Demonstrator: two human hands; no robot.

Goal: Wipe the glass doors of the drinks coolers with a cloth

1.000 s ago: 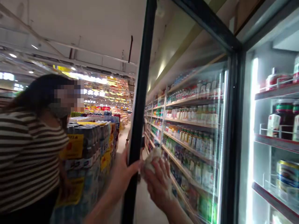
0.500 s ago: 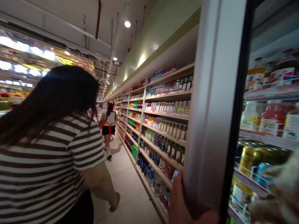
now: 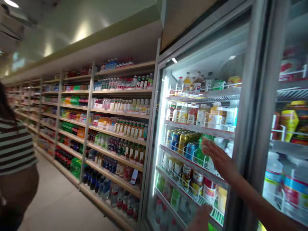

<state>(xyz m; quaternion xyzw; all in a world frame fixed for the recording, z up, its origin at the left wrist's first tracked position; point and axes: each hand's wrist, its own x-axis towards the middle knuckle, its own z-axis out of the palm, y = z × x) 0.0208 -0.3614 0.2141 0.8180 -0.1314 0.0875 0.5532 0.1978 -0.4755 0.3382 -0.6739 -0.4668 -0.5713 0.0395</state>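
A glass fridge door in a silver frame (image 3: 250, 96) stands before me, and it looks closed. My right hand (image 3: 221, 160) reaches in from the right with its fingers stretched forward. Under its fingertips is a pale, crumpled cloth (image 3: 206, 146), which seems to lie against the glass at the height of the can shelf. Low in the view, my left hand (image 3: 201, 216) is raised near the glass; its fingers are blurred and partly cut off. Behind the glass, juice bottles (image 3: 192, 114), a blue can (image 3: 191, 150) and gold cans (image 3: 183, 142) stand on wire shelves.
Long drink shelves (image 3: 117, 112) run along the wall to the left, with a tilted white card (image 3: 134, 176) at one shelf edge. A person in a striped top (image 3: 16, 144) is at the far left on the pale floor (image 3: 60, 192). Another fridge section (image 3: 288, 147) adjoins on the right.
The view has swung right, and the door that stood open now appears closed. My left hand has come off the door's edge. My right hand has moved in front of the glass with the pale cloth.
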